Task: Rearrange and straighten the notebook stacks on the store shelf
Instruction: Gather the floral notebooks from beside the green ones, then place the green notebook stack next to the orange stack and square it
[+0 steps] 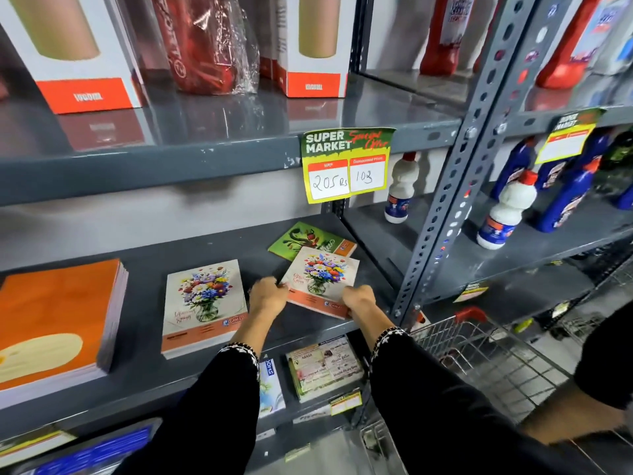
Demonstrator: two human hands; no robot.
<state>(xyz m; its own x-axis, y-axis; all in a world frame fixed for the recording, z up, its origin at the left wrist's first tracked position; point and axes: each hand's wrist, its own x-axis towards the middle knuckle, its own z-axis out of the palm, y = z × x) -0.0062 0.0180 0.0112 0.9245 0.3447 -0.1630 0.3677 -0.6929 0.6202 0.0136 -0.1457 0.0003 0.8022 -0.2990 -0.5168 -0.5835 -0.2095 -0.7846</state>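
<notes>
A small stack of flower-cover notebooks (320,277) lies skewed on the grey shelf (144,265), its near edge lifted a little. My left hand (269,296) grips its left corner and my right hand (359,299) grips its near right edge. Behind it lies a green notebook (310,240), partly covered by the skewed stack. To the left sits a second, straight flower-cover stack (205,305). A thick orange stack (56,320) fills the shelf's left end.
A yellow price tag (346,164) hangs from the shelf above. The perforated steel upright (442,207) stands just right of my hands. A wire shopping cart (479,351) is at lower right. White and blue bottles (507,210) fill the neighbouring shelves. More books (323,366) lie on the shelf below.
</notes>
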